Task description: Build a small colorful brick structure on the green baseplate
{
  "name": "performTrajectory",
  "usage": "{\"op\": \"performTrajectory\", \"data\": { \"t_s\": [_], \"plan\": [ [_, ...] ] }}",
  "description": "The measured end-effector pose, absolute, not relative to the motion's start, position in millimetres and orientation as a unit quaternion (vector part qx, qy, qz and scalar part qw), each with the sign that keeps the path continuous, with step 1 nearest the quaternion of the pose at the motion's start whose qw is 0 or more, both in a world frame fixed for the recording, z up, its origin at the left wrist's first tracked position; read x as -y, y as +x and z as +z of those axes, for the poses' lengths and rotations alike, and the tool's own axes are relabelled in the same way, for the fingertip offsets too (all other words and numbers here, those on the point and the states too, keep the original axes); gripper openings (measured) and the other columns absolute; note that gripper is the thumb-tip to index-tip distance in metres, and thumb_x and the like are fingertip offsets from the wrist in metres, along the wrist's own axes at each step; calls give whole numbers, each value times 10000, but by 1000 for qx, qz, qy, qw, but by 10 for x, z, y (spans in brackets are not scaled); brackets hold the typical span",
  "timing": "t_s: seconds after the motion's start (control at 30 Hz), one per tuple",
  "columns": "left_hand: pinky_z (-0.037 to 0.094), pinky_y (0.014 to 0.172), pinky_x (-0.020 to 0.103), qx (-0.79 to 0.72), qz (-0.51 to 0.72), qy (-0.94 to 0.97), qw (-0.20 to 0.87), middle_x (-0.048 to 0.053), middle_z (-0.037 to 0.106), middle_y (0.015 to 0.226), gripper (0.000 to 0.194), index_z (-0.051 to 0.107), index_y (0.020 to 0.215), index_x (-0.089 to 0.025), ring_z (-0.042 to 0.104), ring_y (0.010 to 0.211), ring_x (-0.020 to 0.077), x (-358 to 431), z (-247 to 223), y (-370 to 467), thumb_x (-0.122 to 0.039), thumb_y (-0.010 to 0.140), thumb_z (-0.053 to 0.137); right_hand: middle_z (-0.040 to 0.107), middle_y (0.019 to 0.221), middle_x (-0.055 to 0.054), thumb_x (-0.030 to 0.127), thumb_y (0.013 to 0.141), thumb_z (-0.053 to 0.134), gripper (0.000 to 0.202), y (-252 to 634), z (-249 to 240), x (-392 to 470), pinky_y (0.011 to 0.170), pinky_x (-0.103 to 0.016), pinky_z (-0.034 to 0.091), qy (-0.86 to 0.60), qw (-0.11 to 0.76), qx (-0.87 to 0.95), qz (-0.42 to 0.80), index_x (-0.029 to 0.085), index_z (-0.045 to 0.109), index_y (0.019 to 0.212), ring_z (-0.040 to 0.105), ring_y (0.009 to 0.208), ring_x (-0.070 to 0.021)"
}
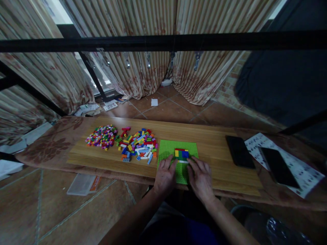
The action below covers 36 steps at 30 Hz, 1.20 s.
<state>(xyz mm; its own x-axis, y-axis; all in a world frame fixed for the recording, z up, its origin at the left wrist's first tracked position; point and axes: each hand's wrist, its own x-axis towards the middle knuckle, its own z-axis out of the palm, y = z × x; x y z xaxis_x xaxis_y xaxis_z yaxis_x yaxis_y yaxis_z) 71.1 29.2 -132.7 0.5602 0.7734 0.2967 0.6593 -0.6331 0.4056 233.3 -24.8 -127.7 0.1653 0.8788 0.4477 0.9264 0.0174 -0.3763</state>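
Note:
A bright green studded baseplate point(166, 147) lies on a wooden board. Near its middle is a block of joined bricks point(182, 153) in red, yellow, green and blue, with a white brick point(182, 161) along its near edge. My left hand point(165, 173) rests at the left of these bricks, its fingertips close to the white brick's left end. From the right, my right hand point(200, 175) reaches to the white brick's other end, fingers bent. Whether either hand grips the white brick is too small to tell.
Left of the baseplate lie a loose pile of mixed bricks point(141, 144) and a heap of tiny coloured pieces point(102, 136). A black tablet point(239, 151), a phone point(278, 166) and a printed sheet point(308, 173) lie at the right. A black bar point(163, 43) crosses beyond the board.

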Motion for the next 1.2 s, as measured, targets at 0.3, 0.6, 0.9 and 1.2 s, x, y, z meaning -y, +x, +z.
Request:
{"op": "performTrajectory", "data": {
  "t_s": [0.3, 0.6, 0.9, 1.2],
  "plan": [
    [422, 990, 493, -408, 195, 885, 114, 151, 477, 1390, 443, 510, 1290, -177, 500, 1178, 296, -268, -1284, 739, -125, 850, 494, 596, 1237, -120, 315, 943, 437, 328, 2215, -1292, 198, 869, -461, 429, -685, 199, 699, -51, 229, 640, 1187, 481, 1095, -306],
    [410, 998, 493, -405, 190, 885, 129, 117, 516, 1363, 454, 509, 1293, -200, 506, 1180, 287, -277, -1313, 756, -126, 845, 500, 576, 1241, -139, 191, 921, 422, 359, 2255, -1353, 211, 910, -457, 450, -661, 200, 723, -29, 203, 606, 1229, 489, 1100, -289],
    [418, 1009, 481, -405, 193, 889, 97, 137, 525, 1356, 428, 523, 1278, -157, 508, 1183, 287, -268, -1273, 763, -114, 854, 483, 595, 1231, -124, 261, 951, 398, 363, 2294, -1343, 176, 959, -454, 447, -654, 243, 716, -2, 197, 597, 1247, 494, 1121, -268],
    [439, 973, 448, -396, 195, 893, 88, 148, 533, 1338, 453, 530, 1277, -132, 522, 1144, 282, -289, -1236, 752, -78, 833, 461, 623, 1192, -122, 255, 954, 399, 358, 2411, -1202, 168, 934, -439, 470, -672, 326, 666, 2, 182, 596, 1244, 526, 1073, -243]
  ]
}}
